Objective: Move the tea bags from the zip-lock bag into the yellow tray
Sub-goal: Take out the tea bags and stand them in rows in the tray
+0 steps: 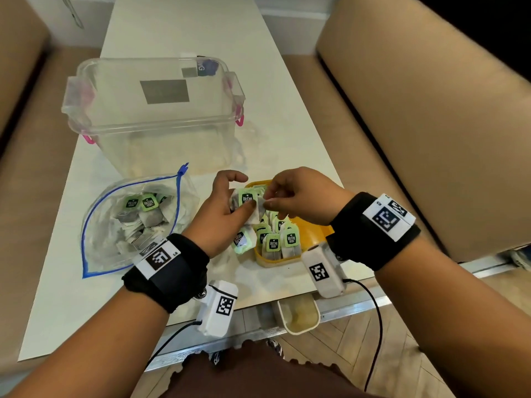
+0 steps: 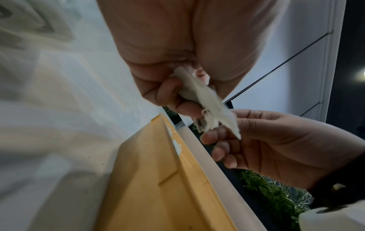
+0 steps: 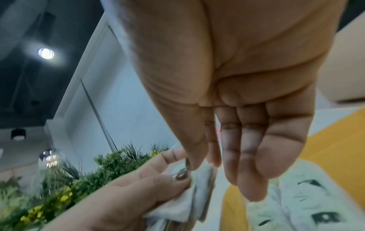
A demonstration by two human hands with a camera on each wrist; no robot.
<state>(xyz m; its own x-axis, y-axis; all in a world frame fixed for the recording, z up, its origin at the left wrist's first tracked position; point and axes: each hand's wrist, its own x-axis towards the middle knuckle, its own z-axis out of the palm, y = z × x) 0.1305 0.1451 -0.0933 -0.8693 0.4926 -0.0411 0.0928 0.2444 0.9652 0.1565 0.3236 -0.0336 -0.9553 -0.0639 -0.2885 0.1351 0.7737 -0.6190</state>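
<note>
The zip-lock bag (image 1: 94, 242) lies open at the table's left with several tea bags (image 1: 143, 214) inside. To its right stands the yellow tray (image 1: 311, 234), where several green-tagged tea bags (image 1: 280, 242) stand upright. My left hand (image 1: 241, 208) grips a small bunch of tea bags (image 1: 247, 201) above the tray's left rim. My right hand (image 1: 267, 200) pinches one bag of that bunch between thumb and forefinger. In the wrist views the white bunch (image 2: 205, 100) (image 3: 189, 201) sits between the two hands. One more tea bag (image 1: 241, 239) lies just outside the tray's left wall.
A clear plastic storage box (image 1: 155, 110) with pink latches stands behind the bag and tray. A small cream tub (image 1: 298, 314) sits below the table's near edge. Brown sofas flank the white table (image 1: 71, 305) on both sides.
</note>
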